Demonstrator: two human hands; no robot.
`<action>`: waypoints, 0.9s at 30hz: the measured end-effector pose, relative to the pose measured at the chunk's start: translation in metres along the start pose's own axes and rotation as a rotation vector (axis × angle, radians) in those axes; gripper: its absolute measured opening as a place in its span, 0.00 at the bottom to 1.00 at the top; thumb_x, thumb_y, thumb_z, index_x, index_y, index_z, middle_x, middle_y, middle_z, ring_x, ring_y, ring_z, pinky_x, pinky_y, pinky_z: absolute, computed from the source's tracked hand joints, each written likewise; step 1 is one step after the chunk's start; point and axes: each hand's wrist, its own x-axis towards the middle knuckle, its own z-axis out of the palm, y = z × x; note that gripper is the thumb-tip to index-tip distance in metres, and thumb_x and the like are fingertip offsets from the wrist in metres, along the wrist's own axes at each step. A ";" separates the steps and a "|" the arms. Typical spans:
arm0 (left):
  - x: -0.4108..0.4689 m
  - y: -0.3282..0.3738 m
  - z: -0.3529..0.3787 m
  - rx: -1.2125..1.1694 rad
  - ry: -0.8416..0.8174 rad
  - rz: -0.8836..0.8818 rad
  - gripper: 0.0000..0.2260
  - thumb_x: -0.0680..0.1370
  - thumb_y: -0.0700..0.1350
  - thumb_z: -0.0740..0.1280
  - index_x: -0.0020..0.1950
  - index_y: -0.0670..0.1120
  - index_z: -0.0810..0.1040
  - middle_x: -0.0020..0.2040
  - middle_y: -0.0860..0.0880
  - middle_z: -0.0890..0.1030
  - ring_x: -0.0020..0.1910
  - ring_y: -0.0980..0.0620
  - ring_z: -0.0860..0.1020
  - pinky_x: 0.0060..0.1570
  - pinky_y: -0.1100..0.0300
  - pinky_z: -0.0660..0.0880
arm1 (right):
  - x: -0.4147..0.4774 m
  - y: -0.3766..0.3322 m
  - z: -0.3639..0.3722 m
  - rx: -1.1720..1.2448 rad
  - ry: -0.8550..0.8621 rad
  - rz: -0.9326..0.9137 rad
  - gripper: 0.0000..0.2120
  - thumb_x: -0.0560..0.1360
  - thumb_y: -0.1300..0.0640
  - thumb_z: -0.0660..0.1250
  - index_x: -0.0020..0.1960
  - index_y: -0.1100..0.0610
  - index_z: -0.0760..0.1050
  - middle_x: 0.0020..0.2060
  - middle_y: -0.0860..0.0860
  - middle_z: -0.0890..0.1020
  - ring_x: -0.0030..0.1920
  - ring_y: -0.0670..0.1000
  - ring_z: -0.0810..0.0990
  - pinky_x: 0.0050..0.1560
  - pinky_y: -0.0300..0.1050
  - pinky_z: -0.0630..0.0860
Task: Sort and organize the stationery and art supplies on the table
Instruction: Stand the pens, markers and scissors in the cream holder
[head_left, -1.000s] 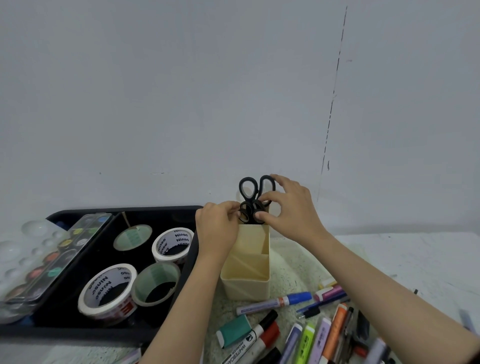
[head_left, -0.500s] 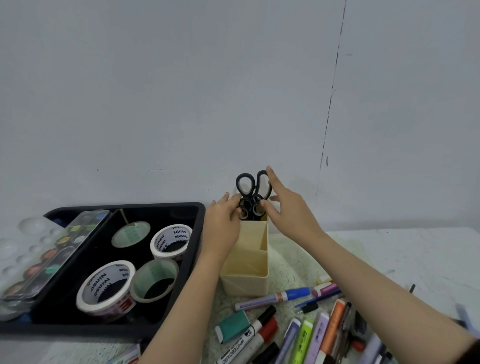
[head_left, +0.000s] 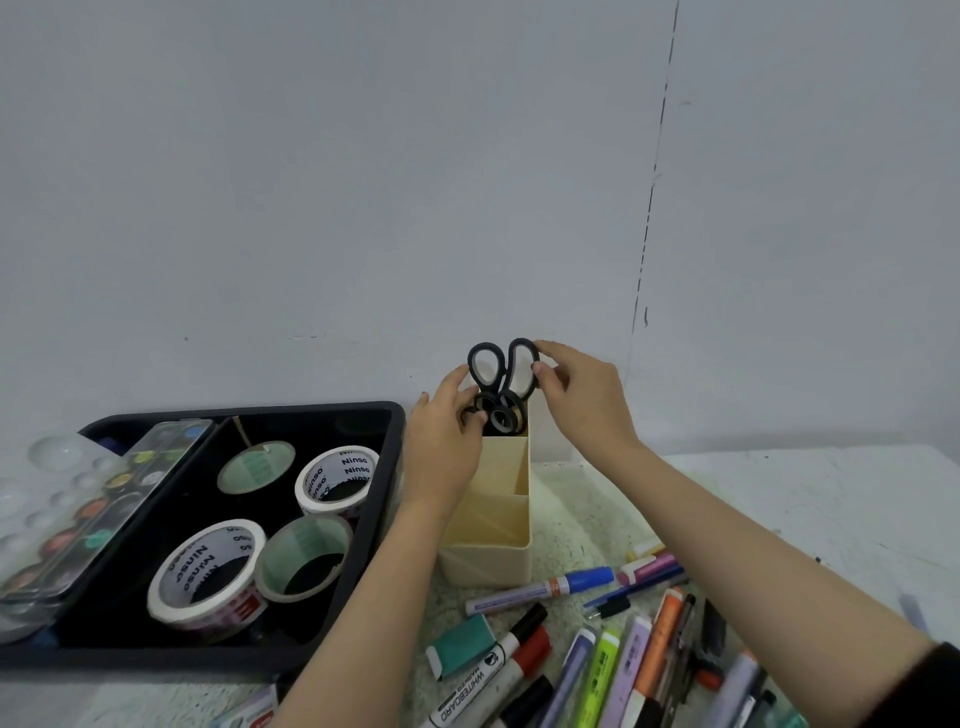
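**While the large scissors (head_left: 501, 371) are standing in the organiser (head_left: 491, 527), both hands are meeting at the handles**

Where the bench (head_left: 805, 499) is reaching the nine o'clock edge of the view, a paint palette (head_left: 104, 499) is lying under a clear domed lid. It is overlapping the rim of a black tray (head_left: 387, 499). Inside the tray a large white tape roll (head_left: 208, 571) is lying flat, touching a green tape roll (head_left: 304, 556) at its three o'clock.

The left hand (head_left: 444, 452) is rising along the cream organiser's nine o'clock side. One finger is lying beside the left loop of the large scissors, and the thumb is resting on the smaller black handles (head_left: 501, 418) below. I cannot tell whether this hand is actually gripping anything.

The organiser is standing upright just beside the tray. Both pairs of scissors are sitting handles-up in its twelve o'clock compartment.

The right hand (head_left: 584, 400) is pinching the large scissors' right loop between forefinger and thumb, with its other fingers loosely curled.

At five o'clock from the organiser, a blue-capped marker (head_left: 540, 590) is lying near its base. A teal block (head_left: 462, 644), whiteboard markers (head_left: 498, 670) and highlighters (head_left: 602, 675) are lying scattered beyond it.
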 end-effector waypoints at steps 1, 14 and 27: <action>0.001 0.000 0.000 0.000 0.016 -0.005 0.22 0.75 0.38 0.69 0.68 0.47 0.70 0.56 0.49 0.82 0.58 0.51 0.76 0.62 0.47 0.70 | 0.000 -0.001 0.001 0.002 0.005 0.024 0.13 0.79 0.55 0.62 0.63 0.53 0.76 0.37 0.48 0.81 0.39 0.44 0.77 0.49 0.42 0.74; -0.004 0.000 -0.002 0.031 0.108 0.050 0.15 0.71 0.42 0.73 0.58 0.45 0.79 0.46 0.53 0.82 0.53 0.51 0.78 0.61 0.45 0.70 | -0.014 0.004 0.004 -0.053 -0.074 0.068 0.28 0.72 0.45 0.70 0.67 0.50 0.65 0.46 0.45 0.78 0.39 0.42 0.74 0.61 0.54 0.69; -0.008 0.002 -0.008 0.112 0.105 0.047 0.14 0.72 0.43 0.72 0.57 0.45 0.80 0.53 0.51 0.81 0.59 0.50 0.73 0.62 0.51 0.68 | -0.024 0.008 -0.004 -0.091 -0.180 0.083 0.23 0.75 0.45 0.65 0.67 0.52 0.65 0.50 0.46 0.76 0.45 0.48 0.78 0.56 0.50 0.73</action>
